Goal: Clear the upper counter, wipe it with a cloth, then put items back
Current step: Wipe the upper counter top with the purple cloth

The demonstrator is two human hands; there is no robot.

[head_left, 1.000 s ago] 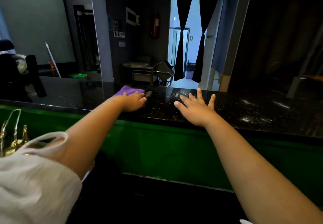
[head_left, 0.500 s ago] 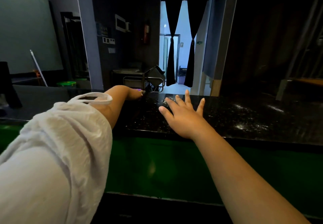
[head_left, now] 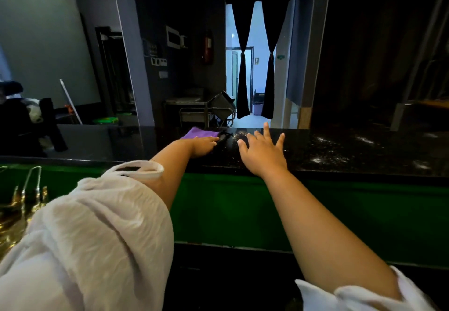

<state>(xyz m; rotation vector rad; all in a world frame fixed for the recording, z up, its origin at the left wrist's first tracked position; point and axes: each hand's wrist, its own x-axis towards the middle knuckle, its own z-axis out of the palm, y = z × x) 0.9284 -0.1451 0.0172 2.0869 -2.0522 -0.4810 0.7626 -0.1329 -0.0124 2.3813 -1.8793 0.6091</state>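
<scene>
The upper counter (head_left: 340, 150) is a black speckled stone slab above a green front panel. A purple cloth (head_left: 196, 132) lies on it near its far edge. My left hand (head_left: 202, 146) presses flat on the near part of the cloth, covering much of it. My right hand (head_left: 263, 151) rests palm down on the bare counter just right of the cloth, fingers spread, holding nothing. A small dark object (head_left: 222, 137) lies beside my left fingertips; what it is cannot be told.
Dark items (head_left: 26, 123) stand on the counter's far left. Gold-coloured metal pieces (head_left: 21, 203) sit below at the lower left. Beyond the counter are a metal trolley (head_left: 206, 111) and a curtained doorway (head_left: 255, 67).
My left hand reached toward the counter's far edge with the cloth, then drew back a little, so the purple cloth shows again. My right hand stayed flat on the counter.
</scene>
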